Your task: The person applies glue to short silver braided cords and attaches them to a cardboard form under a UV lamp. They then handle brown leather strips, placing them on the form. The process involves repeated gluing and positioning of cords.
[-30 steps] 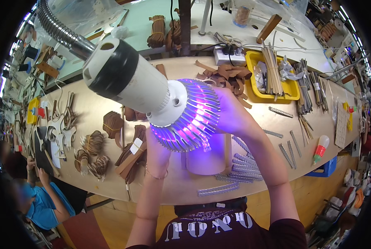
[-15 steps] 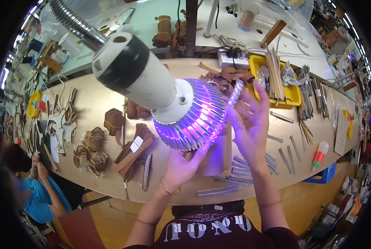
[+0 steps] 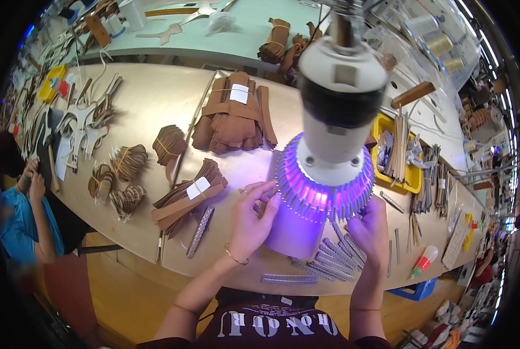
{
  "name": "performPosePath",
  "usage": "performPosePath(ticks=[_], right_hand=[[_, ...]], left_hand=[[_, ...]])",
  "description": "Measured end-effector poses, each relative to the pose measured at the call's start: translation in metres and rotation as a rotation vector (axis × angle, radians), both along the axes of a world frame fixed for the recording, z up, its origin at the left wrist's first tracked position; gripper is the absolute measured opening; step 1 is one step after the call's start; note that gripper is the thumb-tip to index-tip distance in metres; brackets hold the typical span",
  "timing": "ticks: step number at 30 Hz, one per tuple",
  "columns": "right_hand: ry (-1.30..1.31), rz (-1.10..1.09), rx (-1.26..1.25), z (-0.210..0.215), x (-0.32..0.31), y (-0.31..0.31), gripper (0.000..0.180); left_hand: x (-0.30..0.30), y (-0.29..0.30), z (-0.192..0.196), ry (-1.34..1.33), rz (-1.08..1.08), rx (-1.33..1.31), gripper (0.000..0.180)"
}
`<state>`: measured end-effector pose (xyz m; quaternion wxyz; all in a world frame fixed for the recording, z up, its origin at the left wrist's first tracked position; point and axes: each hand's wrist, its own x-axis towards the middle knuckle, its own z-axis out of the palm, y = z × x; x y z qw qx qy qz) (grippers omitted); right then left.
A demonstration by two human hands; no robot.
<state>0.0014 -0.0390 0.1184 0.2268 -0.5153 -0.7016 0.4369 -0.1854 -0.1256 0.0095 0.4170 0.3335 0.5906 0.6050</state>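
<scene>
Left hand: your left hand (image 3: pixel 249 224) lies on the worktop (image 3: pixel 155 110) just under the lamp's left rim, fingers curled, thumb and forefinger pinched on a small brown piece (image 3: pixel 264 206) that is partly hidden; a thin bracelet sits on the wrist.
Right hand: your right hand (image 3: pixel 369 230) rests palm down below the lamp's right rim, fingers loosely spread over the upper end of the strips; it touches them, but you cannot tell whether it grips any.
Lamp: the lamp (image 3: pixel 334 134), white and black with a ribbed rim, hangs over the work and throws violet light onto the worktop between your hands; it hides much of what lies beneath.
Strips: a fan of grey patterned strips (image 3: pixel 332 259) lies side by side near the worktop's front edge, just left of your right hand and under its fingers; one more lies apart at the edge, flat.
Single strip: one grey strip (image 3: pixel 199 231) lies slanted, well left of your left hand.
Tagged bundle: a bundle (image 3: pixel 190 195) of brown strips with a white tag lies just left of your left hand.
Large stack: a bigger stack (image 3: pixel 233 119) of brown pieces, also tagged, sits farther back, to the lamp's left.
Tray: a yellow tray (image 3: pixel 414 180) holding sticks stands right of the lamp.
Bottle: a small bottle (image 3: pixel 424 262) with a red tip lies well right of your right hand.
Other person: a person in blue (image 3: pixel 24 215) works at the far left end.
</scene>
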Motion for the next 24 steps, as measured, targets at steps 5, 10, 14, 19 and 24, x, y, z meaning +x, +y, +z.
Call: performPosePath(ticks=[5, 10, 14, 19, 24], right_hand=[[0.026, 0.010, -0.076, -0.024, 0.006, 0.013, 0.026], [0.106, -0.035, -0.181, -0.047, 0.012, -0.004, 0.035], [0.110, 0.063, -0.255, -0.036, 0.023, -0.011, 0.034], [-0.221, 0.104, -0.338, -0.013, 0.032, -0.014, 0.017], [-0.323, -0.025, 0.157, -0.002, 0.016, -0.024, 0.023]], left_hand=[[0.011, 0.010, -0.011, -0.075, 0.036, -0.002, 0.013], [0.005, 0.023, -0.006, -0.036, -0.013, 0.058, 0.011], [-0.005, 0.001, 0.013, -0.089, -0.197, -0.041, 0.010], [-0.008, -0.019, 0.030, 0.016, -0.267, -0.038, 0.010], [0.007, -0.016, 0.023, -0.022, -0.114, -0.024, 0.010]])
